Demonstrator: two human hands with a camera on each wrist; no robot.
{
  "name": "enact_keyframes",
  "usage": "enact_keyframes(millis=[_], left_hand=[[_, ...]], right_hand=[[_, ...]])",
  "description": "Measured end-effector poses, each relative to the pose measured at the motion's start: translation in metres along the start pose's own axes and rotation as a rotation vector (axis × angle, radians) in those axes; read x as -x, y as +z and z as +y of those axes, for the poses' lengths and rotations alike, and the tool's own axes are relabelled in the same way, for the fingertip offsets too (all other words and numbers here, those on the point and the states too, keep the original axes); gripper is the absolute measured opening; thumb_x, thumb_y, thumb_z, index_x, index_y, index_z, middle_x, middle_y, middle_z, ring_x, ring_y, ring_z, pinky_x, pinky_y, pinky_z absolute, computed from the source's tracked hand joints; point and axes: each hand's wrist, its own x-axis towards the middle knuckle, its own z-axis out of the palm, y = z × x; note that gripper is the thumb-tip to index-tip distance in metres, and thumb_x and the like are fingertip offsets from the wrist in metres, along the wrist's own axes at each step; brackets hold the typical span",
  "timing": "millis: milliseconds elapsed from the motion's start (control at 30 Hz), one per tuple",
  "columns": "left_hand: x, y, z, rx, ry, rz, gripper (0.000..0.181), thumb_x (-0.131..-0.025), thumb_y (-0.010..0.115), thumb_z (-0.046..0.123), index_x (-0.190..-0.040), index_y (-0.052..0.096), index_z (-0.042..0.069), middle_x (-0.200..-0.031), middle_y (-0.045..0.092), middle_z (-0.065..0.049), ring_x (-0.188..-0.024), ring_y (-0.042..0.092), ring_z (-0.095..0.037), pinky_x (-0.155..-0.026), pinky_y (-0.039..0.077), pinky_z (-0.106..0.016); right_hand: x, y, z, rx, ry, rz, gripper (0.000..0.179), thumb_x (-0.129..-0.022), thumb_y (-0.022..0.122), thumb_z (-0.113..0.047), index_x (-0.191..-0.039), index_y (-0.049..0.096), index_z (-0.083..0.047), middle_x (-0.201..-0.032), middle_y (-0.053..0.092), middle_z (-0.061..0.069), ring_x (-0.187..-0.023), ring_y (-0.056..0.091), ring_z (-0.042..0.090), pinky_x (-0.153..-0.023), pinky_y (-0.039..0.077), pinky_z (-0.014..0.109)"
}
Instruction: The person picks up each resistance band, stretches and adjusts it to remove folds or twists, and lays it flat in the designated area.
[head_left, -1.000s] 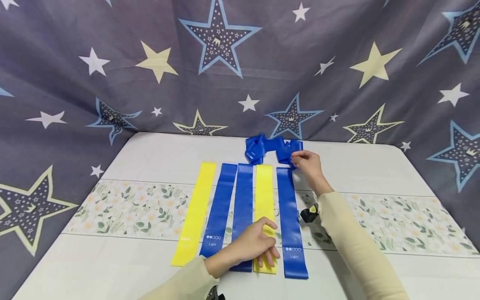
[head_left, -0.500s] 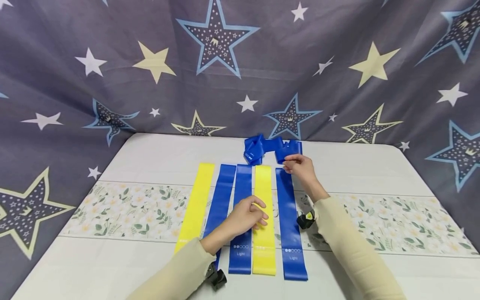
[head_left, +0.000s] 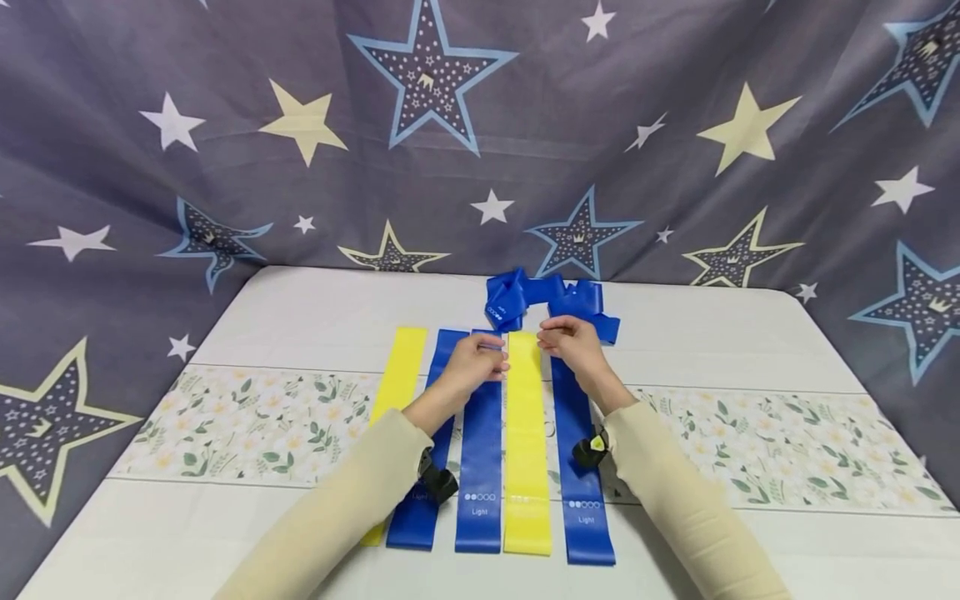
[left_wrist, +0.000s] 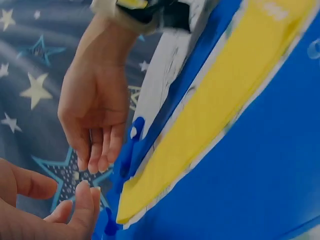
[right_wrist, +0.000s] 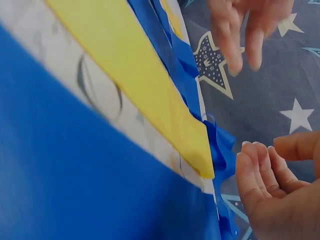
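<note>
Several flat exercise bands lie side by side. A yellow band (head_left: 527, 450) runs between a blue band (head_left: 480, 450) and the rightmost blue band (head_left: 588, 537). Farther left are another blue band (head_left: 412, 525) and a yellow one (head_left: 405, 358), both partly covered by the left arm. My left hand (head_left: 471, 367) hovers near the far end of the middle yellow band, fingers loosely bent and holding nothing. Opposite it, my right hand (head_left: 576, 346) is above the far end of the rightmost blue band, also holding nothing. Both wrist views show a gap between the hands.
Crumpled blue bands (head_left: 506, 300) lie behind the row, near the table's back edge. The white table (head_left: 750, 333) has a floral strip (head_left: 787, 442) across it. A grey star-patterned cloth (head_left: 675, 67) hangs behind. Both wrists wear black cameras.
My left hand has moved from the near end of the yellow band to its far end. The right hand has left the crumpled blue bands and shifted left and nearer.
</note>
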Motion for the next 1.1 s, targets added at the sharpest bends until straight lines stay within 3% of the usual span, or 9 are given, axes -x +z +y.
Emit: enact_keyframes(millis=[167,233,367,500,667,800,933,1100], left_hand=[[-0.023,-0.001,0.003,0.035,-0.036,0.088,0.034,-0.092,0.052,0.001,-0.125,0.053,-0.006,-0.102,0.065,-0.020,-0.081,0.064,-0.018,-0.072,0.055,-0.022],[-0.032,-0.003,0.005,0.028,-0.035,0.123,0.035,-0.091,0.052,0.000,-0.124,0.053,-0.008,-0.104,0.064,-0.020,-0.084,0.064,-0.020,-0.079,0.055,-0.026],[-0.046,-0.006,0.007,-0.042,-0.028,0.165,0.039,-0.091,0.050,0.003,-0.128,0.051,-0.006,-0.121,0.059,-0.021,-0.106,0.059,-0.027,-0.097,0.047,-0.039],[-0.056,-0.008,0.011,-0.097,-0.037,0.179,0.044,-0.092,0.049,0.008,-0.134,0.047,-0.004,-0.133,0.053,-0.020,-0.121,0.051,-0.030,-0.105,0.041,-0.043],[-0.069,-0.005,0.012,-0.117,-0.062,0.179,0.046,-0.093,0.050,0.009,-0.137,0.043,-0.005,-0.127,0.056,-0.022,-0.116,0.056,-0.031,-0.105,0.041,-0.042],[-0.076,-0.003,0.011,-0.130,-0.062,0.182,0.048,-0.092,0.050,0.007,-0.138,0.041,-0.005,-0.134,0.051,-0.021,-0.123,0.051,-0.031,-0.107,0.038,-0.042],[-0.081,-0.001,0.010,-0.116,-0.095,0.169,0.050,-0.092,0.050,0.007,-0.139,0.039,-0.004,-0.142,0.043,-0.019,-0.130,0.043,-0.030,-0.110,0.035,-0.044],[-0.086,-0.002,0.008,-0.045,-0.141,0.181,0.051,-0.092,0.051,0.006,-0.141,0.038,-0.002,-0.142,0.044,-0.019,-0.129,0.045,-0.029,-0.110,0.035,-0.042]], right_hand=[[0.004,0.005,0.002,-0.029,0.019,-0.021,0.029,-0.094,0.057,-0.006,-0.118,0.056,0.009,-0.104,0.065,0.016,-0.092,0.065,0.026,-0.082,0.055,0.027],[0.005,0.007,0.002,-0.038,0.022,-0.026,0.028,-0.094,0.057,-0.006,-0.117,0.057,0.008,-0.104,0.065,0.016,-0.093,0.065,0.027,-0.080,0.055,0.025],[0.007,0.010,0.001,-0.068,0.020,-0.027,0.025,-0.094,0.057,-0.006,-0.115,0.058,0.006,-0.101,0.065,0.013,-0.088,0.066,0.021,-0.076,0.055,0.021],[0.010,0.010,-0.001,-0.104,0.003,-0.025,0.023,-0.094,0.057,-0.006,-0.114,0.059,0.006,-0.097,0.066,0.009,-0.083,0.066,0.016,-0.075,0.055,0.020],[0.013,0.008,-0.002,-0.126,-0.003,-0.026,0.025,-0.095,0.056,-0.006,-0.116,0.057,0.007,-0.100,0.065,0.010,-0.079,0.064,0.010,-0.076,0.055,0.020],[0.013,0.008,-0.001,-0.150,-0.001,-0.032,0.027,-0.095,0.055,-0.005,-0.118,0.056,0.008,-0.098,0.065,0.009,-0.078,0.063,0.008,-0.075,0.055,0.019],[0.014,0.008,0.003,-0.169,0.007,-0.034,0.028,-0.095,0.054,-0.005,-0.119,0.054,0.010,-0.094,0.064,0.005,-0.077,0.064,0.008,-0.076,0.055,0.019],[0.015,0.009,0.006,-0.187,0.014,-0.030,0.027,-0.095,0.053,-0.004,-0.119,0.054,0.010,-0.092,0.064,0.004,-0.077,0.064,0.009,-0.076,0.055,0.020]])
